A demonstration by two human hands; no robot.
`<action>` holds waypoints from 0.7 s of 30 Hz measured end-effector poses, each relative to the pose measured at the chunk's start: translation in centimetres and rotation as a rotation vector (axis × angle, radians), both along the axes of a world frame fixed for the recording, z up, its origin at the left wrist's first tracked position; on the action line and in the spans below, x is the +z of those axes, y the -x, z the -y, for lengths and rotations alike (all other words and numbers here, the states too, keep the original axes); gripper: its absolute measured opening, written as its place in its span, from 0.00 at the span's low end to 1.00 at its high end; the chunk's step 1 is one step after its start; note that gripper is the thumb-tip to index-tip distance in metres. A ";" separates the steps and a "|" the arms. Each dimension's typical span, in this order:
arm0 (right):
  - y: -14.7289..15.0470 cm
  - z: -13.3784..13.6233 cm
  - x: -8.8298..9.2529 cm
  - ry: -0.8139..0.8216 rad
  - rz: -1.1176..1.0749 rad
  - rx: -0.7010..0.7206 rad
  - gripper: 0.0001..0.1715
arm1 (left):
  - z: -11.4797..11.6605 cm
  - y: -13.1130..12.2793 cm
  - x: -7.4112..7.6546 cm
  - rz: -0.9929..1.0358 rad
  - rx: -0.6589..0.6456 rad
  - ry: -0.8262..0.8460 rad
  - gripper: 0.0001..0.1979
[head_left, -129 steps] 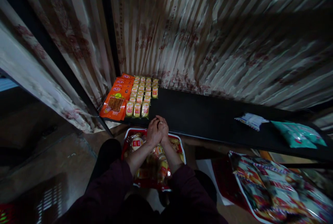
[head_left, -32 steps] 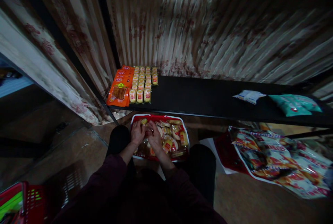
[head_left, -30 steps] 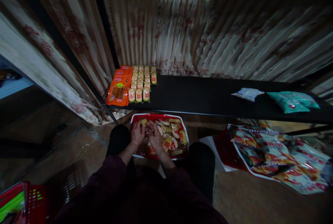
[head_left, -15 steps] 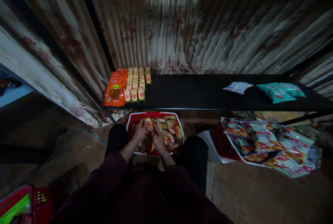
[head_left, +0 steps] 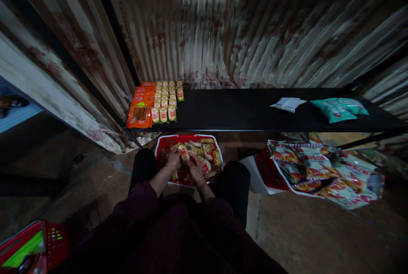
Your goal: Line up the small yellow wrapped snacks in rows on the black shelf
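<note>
Between my two hands is a small yellow wrapped snack cake (head_left: 184, 153) with a red label, held above a red basket (head_left: 161, 143) with a white rim. My left hand (head_left: 172, 159) grips its left side, fingers closed on the wrapper. My right hand (head_left: 195, 168) pinches it from the right. Several similar wrapped cakes (head_left: 207, 165) lie loose in the basket, partly hidden by my hands. On the black shelf (head_left: 219, 110) beyond, rows of yellow wrapped cakes (head_left: 164, 102) stand beside orange snack packets (head_left: 140, 110).
Toward the shelf's right lie a white packet (head_left: 288, 104) and teal packets (head_left: 338, 110). A second basket (head_left: 266, 168) heaped with large snack bags (head_left: 321, 168) stands on the floor at right. Another red basket (head_left: 55, 240) is at lower left. A striped curtain (head_left: 210, 27) hangs behind.
My view has shifted slightly, so the shelf and baskets sit a little differently in it. Both hands stay on the wrapped cake over the basket.
</note>
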State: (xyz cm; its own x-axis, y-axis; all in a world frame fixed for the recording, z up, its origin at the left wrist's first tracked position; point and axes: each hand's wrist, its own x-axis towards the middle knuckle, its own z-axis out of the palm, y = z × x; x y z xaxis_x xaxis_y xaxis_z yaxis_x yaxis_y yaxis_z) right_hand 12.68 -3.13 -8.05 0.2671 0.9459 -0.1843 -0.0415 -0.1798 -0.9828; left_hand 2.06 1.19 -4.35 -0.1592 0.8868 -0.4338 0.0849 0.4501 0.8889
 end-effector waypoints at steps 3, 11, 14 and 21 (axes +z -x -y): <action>0.3 0.2 0.9 -0.013 -0.056 0.003 0.25 | 0.0 0.0 0.6 0.066 0.020 0.030 0.13; 0.1 0.4 2.5 0.020 -0.176 -0.031 0.28 | 0.2 -0.5 2.0 0.368 0.181 0.093 0.10; 0.0 0.4 2.4 0.035 -0.230 -0.092 0.26 | 0.4 -0.5 2.6 0.426 0.159 0.093 0.14; -0.5 0.1 1.8 0.023 -0.283 -0.144 0.24 | 0.8 -0.2 3.1 0.425 0.116 0.096 0.27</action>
